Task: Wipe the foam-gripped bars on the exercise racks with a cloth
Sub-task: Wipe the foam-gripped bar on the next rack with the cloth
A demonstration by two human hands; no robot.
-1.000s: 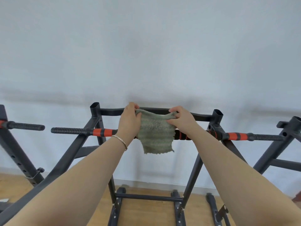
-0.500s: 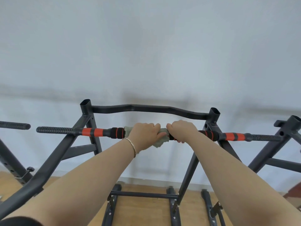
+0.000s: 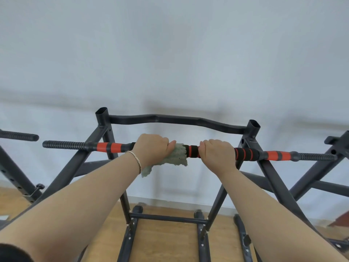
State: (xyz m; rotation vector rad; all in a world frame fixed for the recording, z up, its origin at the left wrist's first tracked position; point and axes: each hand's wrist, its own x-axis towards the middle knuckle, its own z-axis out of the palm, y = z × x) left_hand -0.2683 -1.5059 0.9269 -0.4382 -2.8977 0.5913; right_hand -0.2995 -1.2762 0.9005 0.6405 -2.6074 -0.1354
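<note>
A black and orange foam-gripped bar runs across the top of the dark exercise rack in front of me. My left hand grips the pale green cloth, which is wrapped around the bar left of centre. Loose cloth hangs below the fist and near my wrist. My right hand grips the bare foam of the bar just right of centre. A short stretch of black foam shows between the two hands.
A bent black crossbar spans the rack behind the foam bar. Ribbed black handles stick out at the left and right ends. Parts of other racks stand at the far left and far right. Wooden floor lies below, a white wall behind.
One second ago both hands held the cloth spread over the bar. Since then the left hand bunched it round the bar, and the hands have moved apart, baring foam between them.
</note>
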